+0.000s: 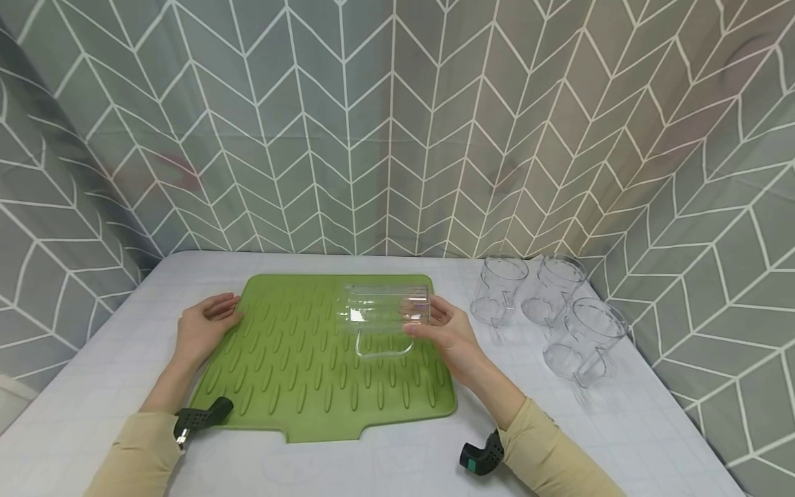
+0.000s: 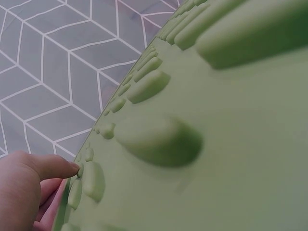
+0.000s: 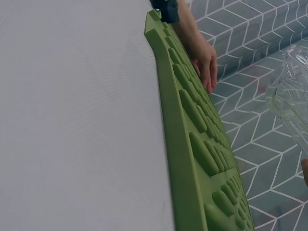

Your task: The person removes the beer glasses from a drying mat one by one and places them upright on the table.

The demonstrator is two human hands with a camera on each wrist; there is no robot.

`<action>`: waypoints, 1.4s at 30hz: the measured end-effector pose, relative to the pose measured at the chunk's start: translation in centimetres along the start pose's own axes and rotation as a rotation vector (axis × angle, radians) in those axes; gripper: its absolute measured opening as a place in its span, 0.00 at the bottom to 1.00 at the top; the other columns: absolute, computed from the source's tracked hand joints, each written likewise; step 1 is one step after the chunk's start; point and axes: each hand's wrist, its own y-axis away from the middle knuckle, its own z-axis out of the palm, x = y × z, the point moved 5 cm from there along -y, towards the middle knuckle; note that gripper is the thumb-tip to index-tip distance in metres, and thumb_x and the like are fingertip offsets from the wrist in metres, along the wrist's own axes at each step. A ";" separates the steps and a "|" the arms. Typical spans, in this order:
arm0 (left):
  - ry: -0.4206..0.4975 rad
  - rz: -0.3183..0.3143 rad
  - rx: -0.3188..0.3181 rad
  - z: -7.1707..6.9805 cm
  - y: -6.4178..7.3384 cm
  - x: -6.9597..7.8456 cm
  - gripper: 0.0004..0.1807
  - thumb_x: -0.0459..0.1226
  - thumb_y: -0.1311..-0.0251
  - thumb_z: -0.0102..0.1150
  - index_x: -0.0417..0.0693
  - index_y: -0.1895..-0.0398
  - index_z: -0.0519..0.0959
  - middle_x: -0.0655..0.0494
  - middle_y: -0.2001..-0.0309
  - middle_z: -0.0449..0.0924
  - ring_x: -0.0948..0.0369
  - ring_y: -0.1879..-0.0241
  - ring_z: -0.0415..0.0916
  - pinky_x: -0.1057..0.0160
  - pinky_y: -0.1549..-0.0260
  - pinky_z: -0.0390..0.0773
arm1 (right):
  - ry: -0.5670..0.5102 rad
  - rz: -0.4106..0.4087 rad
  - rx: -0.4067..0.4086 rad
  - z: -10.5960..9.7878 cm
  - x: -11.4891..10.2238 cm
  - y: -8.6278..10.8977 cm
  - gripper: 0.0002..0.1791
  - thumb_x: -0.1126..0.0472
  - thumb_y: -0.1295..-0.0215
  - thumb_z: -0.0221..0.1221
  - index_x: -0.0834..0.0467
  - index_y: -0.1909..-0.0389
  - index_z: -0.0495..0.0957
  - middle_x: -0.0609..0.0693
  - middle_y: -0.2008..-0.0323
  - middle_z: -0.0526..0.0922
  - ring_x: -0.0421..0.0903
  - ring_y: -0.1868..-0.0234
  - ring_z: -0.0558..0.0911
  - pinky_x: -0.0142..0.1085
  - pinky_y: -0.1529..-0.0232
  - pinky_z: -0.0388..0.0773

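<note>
Lying on its side in the air over the green drying mat (image 1: 292,373), a clear glass mug (image 1: 379,307) is held by my right hand (image 1: 456,338) at its right end, thumb on the near side. Its handle points toward me. Part of the mug (image 3: 291,96) shows at the right edge of the right wrist view, apart from the ridged mat (image 3: 175,159). My left hand (image 1: 205,328) pinches the mat's left edge, its thumb (image 2: 57,167) over the rim and the other fingers against the outer side.
Three more clear glass mugs stand upright on the right: one at the back (image 1: 499,290), one beside it (image 1: 553,290) and one nearer (image 1: 584,338). A white cloth (image 1: 404,462) covers the table. A patterned curtain (image 1: 373,138) closes off the back and sides.
</note>
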 end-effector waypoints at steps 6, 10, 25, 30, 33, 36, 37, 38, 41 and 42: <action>-0.026 -0.018 0.004 0.0 -0.2 0.1 0.29 0.40 0.34 0.63 0.34 0.34 0.71 0.37 0.41 0.79 0.74 0.53 0.79 0.87 0.61 0.75 | 0.002 -0.003 0.000 0.0 0.1 0.0 0.44 0.70 0.48 0.69 0.64 0.29 0.62 0.61 0.37 0.75 0.44 0.45 0.80 0.31 0.42 0.79; -0.033 -0.029 0.000 0.0 -0.2 0.3 0.29 0.40 0.33 0.62 0.34 0.33 0.70 0.37 0.41 0.79 0.54 0.47 0.82 0.87 0.61 0.75 | 0.005 -0.002 -0.003 0.0 0.1 0.0 0.44 0.70 0.48 0.69 0.64 0.29 0.62 0.60 0.37 0.75 0.44 0.45 0.81 0.32 0.42 0.79; 0.066 0.064 -0.003 -0.1 0.0 3.4 0.28 0.38 0.33 0.61 0.33 0.34 0.71 0.33 0.41 0.77 0.74 0.52 0.79 0.85 0.58 0.77 | -0.001 -0.002 -0.014 0.0 -0.1 0.0 0.44 0.71 0.48 0.68 0.65 0.28 0.61 0.61 0.36 0.74 0.44 0.43 0.79 0.31 0.42 0.79; 0.154 0.094 -0.091 0.8 0.1 4.6 0.29 0.38 0.32 0.61 0.31 0.33 0.69 0.28 0.40 0.74 0.86 0.58 0.73 0.82 0.56 0.79 | -0.016 -0.006 -0.017 0.1 -0.3 0.0 0.44 0.72 0.48 0.68 0.64 0.28 0.62 0.61 0.37 0.75 0.44 0.43 0.80 0.31 0.42 0.79; 0.166 0.119 -0.138 1.5 0.3 5.7 0.29 0.38 0.32 0.61 0.31 0.33 0.69 0.30 0.39 0.75 0.82 0.56 0.76 0.81 0.55 0.79 | -0.016 -0.008 -0.015 0.1 -0.4 0.1 0.44 0.72 0.49 0.68 0.64 0.29 0.62 0.61 0.37 0.75 0.44 0.44 0.80 0.31 0.42 0.79; 0.169 0.152 -0.182 2.2 0.6 6.9 0.28 0.39 0.32 0.61 0.33 0.33 0.70 0.32 0.39 0.76 0.66 0.49 0.82 0.80 0.54 0.79 | -0.014 -0.008 -0.014 0.1 -0.4 0.1 0.44 0.71 0.49 0.68 0.64 0.29 0.63 0.61 0.37 0.75 0.44 0.44 0.80 0.30 0.42 0.79; 0.168 0.163 -0.193 2.4 0.7 7.3 0.28 0.39 0.32 0.62 0.33 0.33 0.70 0.32 0.39 0.76 0.59 0.47 0.82 0.80 0.53 0.79 | -0.014 -0.008 -0.015 0.2 -0.4 0.1 0.44 0.71 0.49 0.68 0.64 0.29 0.62 0.62 0.37 0.75 0.44 0.44 0.80 0.30 0.43 0.79; 0.169 0.172 -0.204 2.6 0.8 7.6 0.28 0.39 0.32 0.62 0.33 0.33 0.70 0.33 0.39 0.76 0.52 0.44 0.81 0.80 0.53 0.79 | -0.016 -0.008 -0.017 0.2 -0.4 0.1 0.44 0.71 0.49 0.68 0.64 0.29 0.62 0.62 0.37 0.75 0.44 0.44 0.80 0.31 0.42 0.79; 0.197 0.189 -0.238 3.4 1.0 8.6 0.28 0.38 0.32 0.62 0.33 0.34 0.70 0.33 0.39 0.76 0.39 0.41 0.76 0.80 0.52 0.78 | -0.022 -0.010 -0.024 0.2 -0.4 0.1 0.44 0.72 0.49 0.68 0.64 0.29 0.62 0.63 0.37 0.75 0.44 0.44 0.80 0.31 0.42 0.80; 0.209 0.193 -0.249 3.6 1.1 8.9 0.28 0.37 0.33 0.63 0.33 0.34 0.70 0.33 0.39 0.76 0.38 0.41 0.75 0.79 0.51 0.78 | -0.023 -0.011 -0.026 0.2 -0.4 0.1 0.44 0.72 0.48 0.67 0.64 0.29 0.62 0.63 0.37 0.75 0.44 0.44 0.80 0.31 0.42 0.80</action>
